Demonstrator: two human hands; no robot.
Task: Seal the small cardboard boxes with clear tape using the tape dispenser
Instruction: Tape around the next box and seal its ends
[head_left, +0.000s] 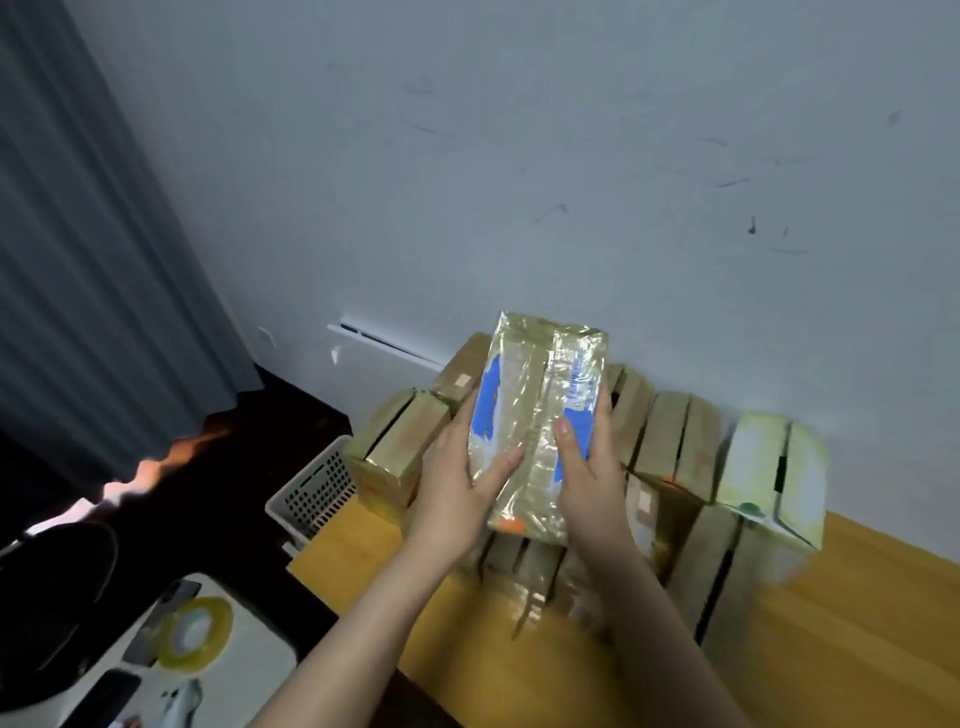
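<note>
Taped box (540, 415) held over the stacked boxes (675, 447) on the table (857, 623) — left hand (457, 488) and right hand (592, 478) grip its sides, fingers (601, 426) wrapped behind — run your thumbs along the seam, smoothing loose tape.

Glossy taped cardboard box (540, 421) (crinkled film), smooth wooden table (857, 623), perforated plastic basket (311, 493).
</note>
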